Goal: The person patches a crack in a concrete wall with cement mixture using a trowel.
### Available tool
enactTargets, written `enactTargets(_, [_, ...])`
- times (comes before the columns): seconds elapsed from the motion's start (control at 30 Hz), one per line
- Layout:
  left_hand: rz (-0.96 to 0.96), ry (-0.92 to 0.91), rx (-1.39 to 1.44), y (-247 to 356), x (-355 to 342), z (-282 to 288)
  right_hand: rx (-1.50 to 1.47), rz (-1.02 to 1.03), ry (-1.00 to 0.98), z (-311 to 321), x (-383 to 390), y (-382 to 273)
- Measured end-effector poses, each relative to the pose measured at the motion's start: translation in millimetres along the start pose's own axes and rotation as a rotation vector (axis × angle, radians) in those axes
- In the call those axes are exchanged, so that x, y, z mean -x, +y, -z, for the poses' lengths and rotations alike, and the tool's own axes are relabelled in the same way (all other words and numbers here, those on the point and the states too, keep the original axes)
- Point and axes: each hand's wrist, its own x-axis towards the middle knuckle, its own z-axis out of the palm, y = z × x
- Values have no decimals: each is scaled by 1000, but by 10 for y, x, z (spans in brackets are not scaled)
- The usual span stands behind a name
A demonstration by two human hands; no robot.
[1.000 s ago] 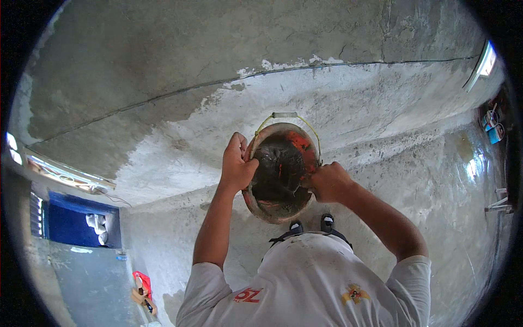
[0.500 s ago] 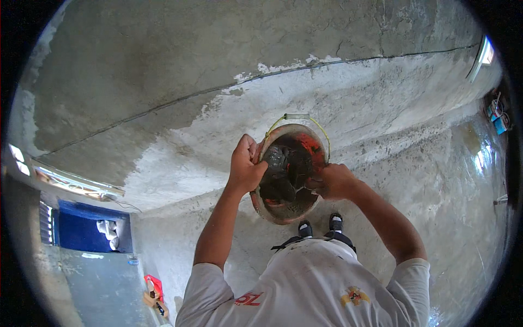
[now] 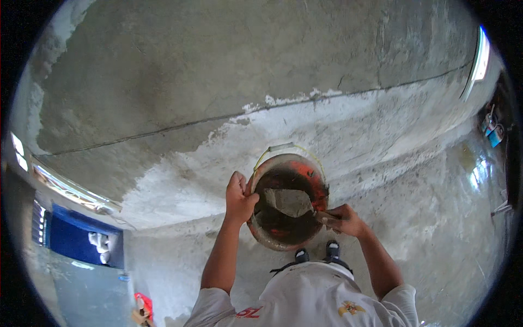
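An orange bucket [image 3: 284,243], smeared with grey mortar, hangs in front of my body with its mouth toward me. My left hand [image 3: 239,199] is closed on the bucket's left rim, thumb over the edge. In my right hand [image 3: 344,220] is the handle of a trowel [image 3: 289,202]. The trowel's blade, coated grey, lies across the bucket's mouth. Dark wet mortar [image 3: 275,226] shows inside below the blade; how deep it goes is hidden. The bucket's wire handle [image 3: 280,147] stands up at the far side of the rim.
Ahead rises a wall [image 3: 245,65], darker grey above a crack and pale below. My feet [image 3: 332,248] stand on the grey floor [image 3: 414,240]. A blue doorway [image 3: 68,234] is at left, a red bag [image 3: 143,308] lower left, and a blue container [image 3: 494,135] far right.
The bucket and both hands sit lower in view. My right hand has drawn back to the right, and the trowel's blade now shows flat over the bucket's mouth.
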Motion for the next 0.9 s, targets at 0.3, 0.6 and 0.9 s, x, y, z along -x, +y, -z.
enactTargets(0.3, [-120,196,214,421,136,197,622,209,204,16,235,-47])
enactTargets(0.6, [-107,264,233,386,-115,437,656,185,402,-308,278,4])
enactTargets(0.9, [-71,199,402,589,-552,587,677,341,475,-242,64,-619])
